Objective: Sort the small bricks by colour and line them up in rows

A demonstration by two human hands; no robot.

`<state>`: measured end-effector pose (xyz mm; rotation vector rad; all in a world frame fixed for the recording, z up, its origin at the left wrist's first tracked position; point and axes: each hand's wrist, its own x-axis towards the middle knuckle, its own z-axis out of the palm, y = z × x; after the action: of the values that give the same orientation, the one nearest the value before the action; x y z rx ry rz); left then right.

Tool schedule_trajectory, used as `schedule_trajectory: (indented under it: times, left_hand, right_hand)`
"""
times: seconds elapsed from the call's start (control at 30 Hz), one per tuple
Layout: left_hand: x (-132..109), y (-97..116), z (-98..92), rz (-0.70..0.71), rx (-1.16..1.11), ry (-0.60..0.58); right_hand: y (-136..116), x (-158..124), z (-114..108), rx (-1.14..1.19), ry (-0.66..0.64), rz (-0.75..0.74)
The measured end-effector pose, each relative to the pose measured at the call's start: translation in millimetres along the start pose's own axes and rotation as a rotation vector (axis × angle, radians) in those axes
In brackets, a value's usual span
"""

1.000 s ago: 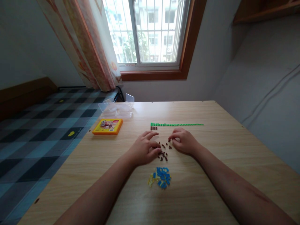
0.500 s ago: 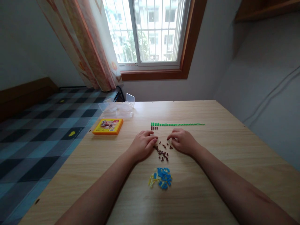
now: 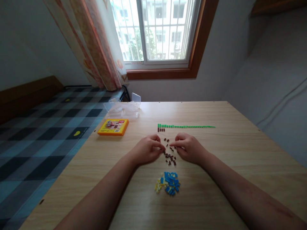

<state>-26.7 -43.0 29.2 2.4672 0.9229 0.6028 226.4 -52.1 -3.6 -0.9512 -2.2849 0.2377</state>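
My left hand (image 3: 150, 149) rests at the left edge of a loose pile of small brown building bricks (image 3: 170, 157). Its thumb and index finger are pinched together, with a small brown brick seemingly at their tips, partly hidden. From the right, my right hand (image 3: 188, 148) reaches over the scattered bricks, index finger stretched out and thumb apart below it. Two loose brown bricks (image 3: 166, 140) lie between the hands. Beyond them runs a short row of brown bricks (image 3: 161, 130), just under a long row of green bricks (image 3: 187, 126) sorted from large to small.
Nearer me is a heap of blue bricks (image 3: 171, 183) beside pale yellow bricks (image 3: 158, 185). A yellow-orange box (image 3: 113, 127) and a clear plastic tray (image 3: 122, 110) stand at the table's back left. A checked bed (image 3: 48, 137) adjoins the wooden table (image 3: 240, 143).
My left fingertips have drawn back toward the brown pile, and two brown bricks show where they were. My right index finger has moved slightly inward and nearer. The whole view has shifted slightly.
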Motion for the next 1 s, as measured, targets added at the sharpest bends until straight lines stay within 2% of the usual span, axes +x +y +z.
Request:
schedule_trajectory:
  times: [0.13, 0.43, 0.7, 0.9, 1.0]
  left_hand:
    - [0.6, -2.9, 0.1, 0.018, 0.039, -0.063]
    - [2.4, -7.4, 2.4, -0.007, 0.061, -0.05]
    - [2.8, -7.9, 6.0, -0.019, 0.066, -0.041]
    - [2.8, -5.9, 1.5, -0.051, 0.01, 0.034]
    - [1.5, -7.1, -6.2, -0.102, 0.134, 0.063]
  right_hand:
    - [-5.9, -0.4, -1.4, 0.012, -0.016, -0.028]
    - [-15.3, -0.9, -2.5, 0.056, -0.095, -0.056]
    - [-18.0, 0.0, -2.7, 0.087, -0.09, -0.057]
    - [-13.7, -1.2, -7.7, 0.065, -0.048, -0.041]
    - [-10.1, -1.4, -12.0, 0.044, -0.034, -0.03]
